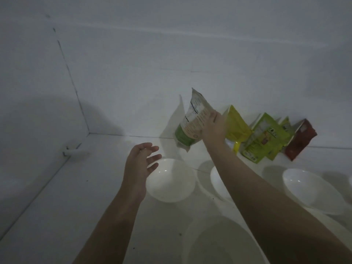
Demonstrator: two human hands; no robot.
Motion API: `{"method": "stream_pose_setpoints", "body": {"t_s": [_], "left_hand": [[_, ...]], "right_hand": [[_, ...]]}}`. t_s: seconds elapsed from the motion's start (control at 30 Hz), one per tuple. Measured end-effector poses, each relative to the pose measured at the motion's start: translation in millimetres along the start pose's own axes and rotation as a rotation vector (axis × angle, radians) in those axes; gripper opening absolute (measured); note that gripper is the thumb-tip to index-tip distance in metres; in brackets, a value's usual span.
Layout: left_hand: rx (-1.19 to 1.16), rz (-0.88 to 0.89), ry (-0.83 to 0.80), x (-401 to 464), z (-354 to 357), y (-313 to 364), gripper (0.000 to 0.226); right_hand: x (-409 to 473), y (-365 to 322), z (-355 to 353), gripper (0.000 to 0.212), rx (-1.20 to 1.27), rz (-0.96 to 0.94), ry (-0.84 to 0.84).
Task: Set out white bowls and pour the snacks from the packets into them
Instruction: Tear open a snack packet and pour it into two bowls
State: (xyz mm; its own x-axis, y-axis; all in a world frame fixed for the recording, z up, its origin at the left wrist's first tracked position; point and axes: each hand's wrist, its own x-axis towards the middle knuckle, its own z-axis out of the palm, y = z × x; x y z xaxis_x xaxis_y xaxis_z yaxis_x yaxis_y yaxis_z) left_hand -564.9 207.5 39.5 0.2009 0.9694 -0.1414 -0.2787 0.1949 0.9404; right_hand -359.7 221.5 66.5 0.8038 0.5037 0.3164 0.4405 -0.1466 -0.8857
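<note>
My right hand (pixel 214 128) grips a green and white snack packet (pixel 192 121) and holds it tilted in the air above the counter, near the back wall. My left hand (pixel 142 162) hovers with spread fingers just left of a white bowl (pixel 171 181) and holds nothing. A second white bowl (pixel 219 182) is partly hidden under my right forearm. A third white bowl (pixel 308 189) stands at the right. Against the wall lean a yellow packet (pixel 237 124), a light green packet (pixel 264 138) and a red packet (pixel 301 140).
A large white bowl (pixel 219 242) sits at the bottom edge, close to me. The white counter (pixel 76 197) meets the walls in a corner at the back left. A small white fitting (pixel 71 151) juts from the left wall. The scene is dim.
</note>
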Motion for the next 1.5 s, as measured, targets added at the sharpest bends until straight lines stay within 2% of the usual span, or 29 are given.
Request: {"method": "stream_pose_setpoints", "body": {"t_s": [0.17, 0.3, 0.5, 0.67, 0.87, 1.03, 1.27, 1.4, 1.5], "left_hand": [[-0.016, 0.033, -0.007, -24, 9, 0, 0.020], [0.005, 0.083, -0.032, -50, 19, 3, 0.021], [0.087, 0.222, -0.061, -103, 32, 6, 0.022], [0.244, 0.302, -0.006, -143, 29, 3, 0.020], [0.401, 0.395, 0.111, -183, -1, -4, 0.007], [0.610, 0.378, 0.237, -195, -36, -8, 0.008], [0.769, 0.437, 0.148, -196, -55, -9, 0.009], [0.809, 0.381, 0.030, -181, -64, -7, 0.009], [0.809, 0.285, -0.070, -169, -73, 2, 0.024]], "right_hand": [[-35, -27, -46, 0.041, 0.179, -0.136, 0.050], [-68, -41, -93, 0.038, 0.273, -0.166, 0.042], [-125, -49, -153, 0.033, 0.557, -0.025, -0.061], [-167, -46, -184, 0.030, 0.754, 0.135, -0.167], [-217, -37, -189, 0.036, 0.808, 0.225, -0.390], [-244, -36, -179, 0.037, 0.816, 0.320, -0.588], [-268, -37, -156, 0.038, 0.744, 0.417, -0.702], [-277, -38, -137, 0.041, 0.611, 0.383, -0.728], [-286, -41, -120, 0.042, 0.498, 0.354, -0.724]]}}
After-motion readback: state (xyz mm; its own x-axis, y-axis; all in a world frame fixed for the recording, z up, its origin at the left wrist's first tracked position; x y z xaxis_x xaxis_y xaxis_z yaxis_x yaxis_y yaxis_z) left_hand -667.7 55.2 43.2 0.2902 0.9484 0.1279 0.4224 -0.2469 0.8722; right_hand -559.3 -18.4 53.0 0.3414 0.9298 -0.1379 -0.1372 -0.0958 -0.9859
